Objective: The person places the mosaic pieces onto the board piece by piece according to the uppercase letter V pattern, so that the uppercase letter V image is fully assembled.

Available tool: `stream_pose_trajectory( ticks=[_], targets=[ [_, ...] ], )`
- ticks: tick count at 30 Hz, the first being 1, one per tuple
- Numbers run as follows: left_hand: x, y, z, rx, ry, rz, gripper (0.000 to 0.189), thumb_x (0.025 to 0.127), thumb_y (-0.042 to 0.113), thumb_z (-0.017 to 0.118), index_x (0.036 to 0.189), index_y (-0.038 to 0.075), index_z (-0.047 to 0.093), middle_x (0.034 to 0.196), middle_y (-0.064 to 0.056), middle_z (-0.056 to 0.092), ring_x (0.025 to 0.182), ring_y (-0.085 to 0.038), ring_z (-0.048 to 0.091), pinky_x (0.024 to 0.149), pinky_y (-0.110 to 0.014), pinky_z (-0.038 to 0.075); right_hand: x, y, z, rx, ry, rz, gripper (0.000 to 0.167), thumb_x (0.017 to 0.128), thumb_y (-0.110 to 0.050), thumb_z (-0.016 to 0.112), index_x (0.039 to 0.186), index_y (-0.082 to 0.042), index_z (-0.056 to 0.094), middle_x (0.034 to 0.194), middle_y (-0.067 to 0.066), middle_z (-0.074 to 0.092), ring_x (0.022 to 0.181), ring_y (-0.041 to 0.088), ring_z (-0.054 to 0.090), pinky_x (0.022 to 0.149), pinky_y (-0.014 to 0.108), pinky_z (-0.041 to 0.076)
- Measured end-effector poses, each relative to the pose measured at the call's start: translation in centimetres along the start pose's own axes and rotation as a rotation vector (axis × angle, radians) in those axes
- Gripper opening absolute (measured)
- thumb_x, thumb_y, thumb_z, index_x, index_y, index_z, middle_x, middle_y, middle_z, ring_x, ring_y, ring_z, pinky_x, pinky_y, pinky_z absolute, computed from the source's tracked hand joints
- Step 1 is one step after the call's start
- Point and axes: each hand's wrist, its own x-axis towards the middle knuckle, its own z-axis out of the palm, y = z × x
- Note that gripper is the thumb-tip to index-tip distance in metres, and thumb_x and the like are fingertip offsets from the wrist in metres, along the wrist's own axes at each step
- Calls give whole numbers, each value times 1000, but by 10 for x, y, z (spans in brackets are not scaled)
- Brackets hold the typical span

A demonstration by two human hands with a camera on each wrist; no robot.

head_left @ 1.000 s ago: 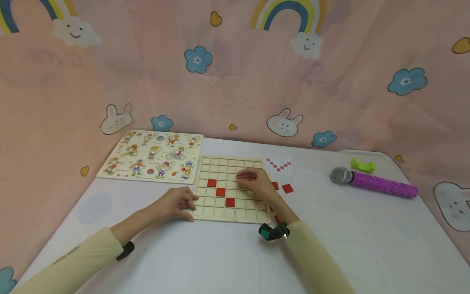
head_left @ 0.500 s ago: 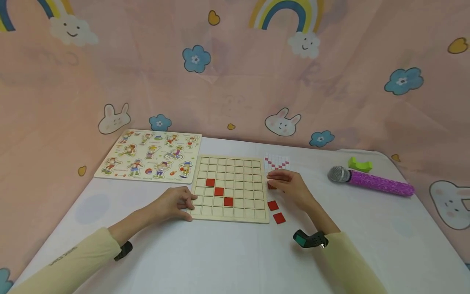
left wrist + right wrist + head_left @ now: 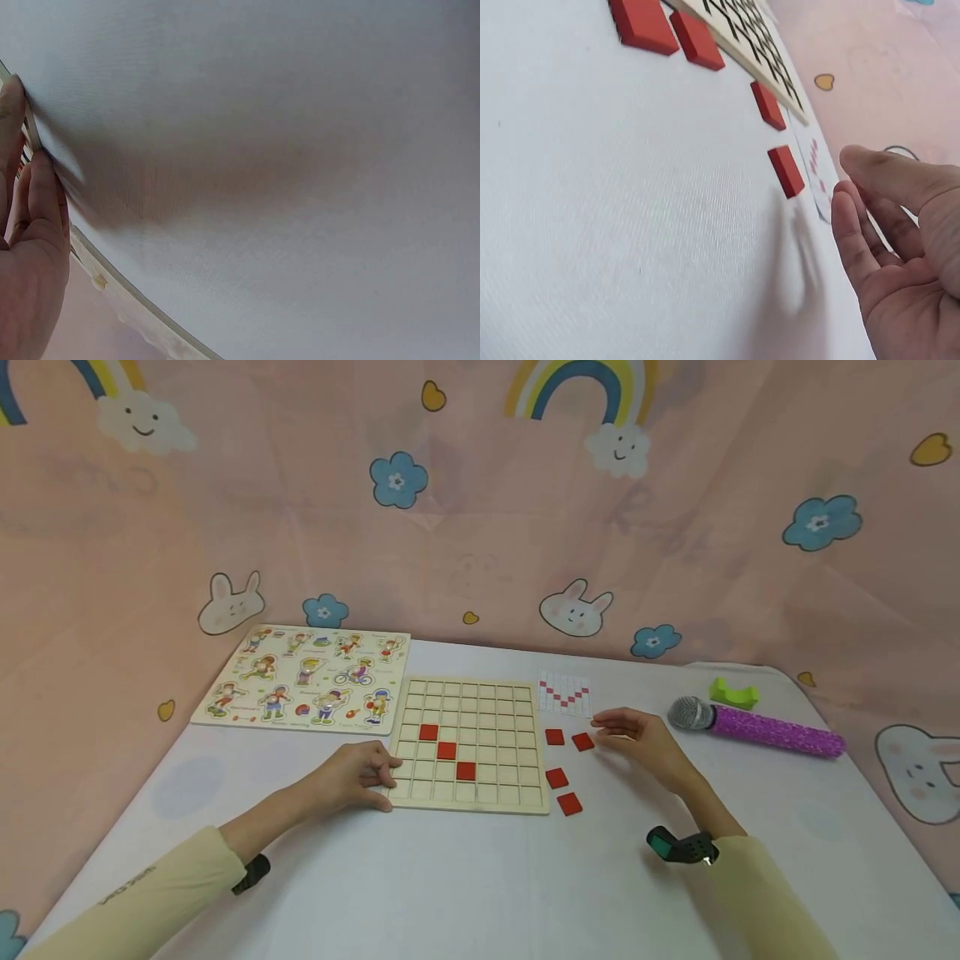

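A wooden grid board (image 3: 504,760) lies flat on the white table, with red square tiles (image 3: 446,750) in three of its cells, forming a diagonal. At its lower left corner my left hand (image 3: 352,775) grips the edge; the left wrist view catches the fingers (image 3: 45,191) against that edge. Several loose red tiles, among them one far-right tile (image 3: 582,742), lie beside the board. Just right of that tile hovers my right hand (image 3: 641,743), fingers slightly bent and holding nothing. In the right wrist view a gap separates the hand (image 3: 907,247) from the nearest tile (image 3: 786,171).
A card (image 3: 565,694) with a red V pattern lies right of the board. Behind on the left is a puzzle board (image 3: 307,681) with sports figures. A purple microphone (image 3: 776,731) and a green curved block (image 3: 733,694) lie at right. A patterned pink cloth (image 3: 480,527) hangs behind.
My right hand has moved right, from over the board, past the card and loose tiles, uncovering them. The left hand stays at the board's corner.
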Motion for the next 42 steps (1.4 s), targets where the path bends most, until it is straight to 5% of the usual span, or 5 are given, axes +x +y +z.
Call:
stream_pose_trajectory(
  ticks=[11,22,35,42],
  targets=[
    [0,1,-1,-26,-4,6,25,66,-2,84,76,0,61,107,-15,59,116,-38,56,88,-23,55,12,17,-7,35,-146,73,46,89,-12,69,132,-2,54,128,19,58,110,32,58,86,14,52],
    [-2,0,1,-38,7,12,25,66,-2,84,76,1,61,105,-14,59,116,-38,56,88,-22,55,23,26,-11,19,-220,97,47,86,-13,73,128,-1,58,123,17,62,97,21,58,81,16,54],
    [-2,4,0,-40,10,4,25,66,-2,84,77,0,61,104,-14,58,118,-38,55,88,-24,55,22,26,-6,-12,-120,89,41,86,-16,73,122,-1,62,116,15,65,90,18,58,78,14,52],
    [-2,3,-1,-39,9,9,26,66,-2,84,76,0,60,106,-15,59,117,-38,55,88,-24,55,15,25,-5,13,-49,112,45,85,-18,74,124,0,59,120,18,63,102,20,65,88,15,53]
  ],
)
